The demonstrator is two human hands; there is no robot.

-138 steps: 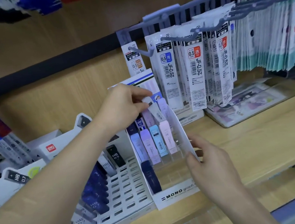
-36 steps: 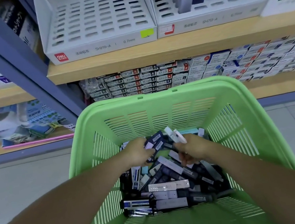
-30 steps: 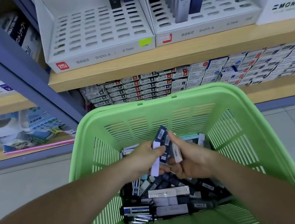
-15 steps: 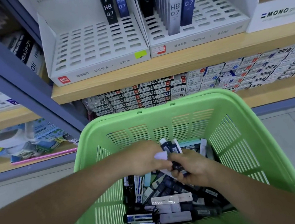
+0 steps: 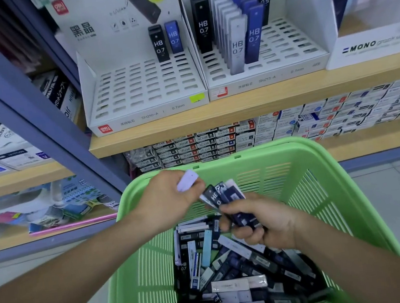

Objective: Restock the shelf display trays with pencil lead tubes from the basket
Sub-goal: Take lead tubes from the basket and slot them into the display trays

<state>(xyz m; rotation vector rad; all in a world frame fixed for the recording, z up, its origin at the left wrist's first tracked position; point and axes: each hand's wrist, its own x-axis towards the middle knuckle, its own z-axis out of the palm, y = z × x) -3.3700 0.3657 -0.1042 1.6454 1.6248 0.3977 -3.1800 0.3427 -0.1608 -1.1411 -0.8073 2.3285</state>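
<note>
Both hands now sit higher above the basket (image 5: 332, 184): the left hand (image 5: 167, 202) pinches one pale tube (image 5: 187, 180), apart from the dark bundle (image 5: 228, 198) in the right hand (image 5: 260, 222).

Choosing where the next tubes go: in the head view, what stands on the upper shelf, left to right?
SH210-A tray, holding only a black tube and a blue tube → SH213-A tray, with several rows of tubes → white MONO box.

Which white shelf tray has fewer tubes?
The left tray, labelled SH210-A: only a black tube and a blue tube stand in it; the right tray holds several rows.
</note>
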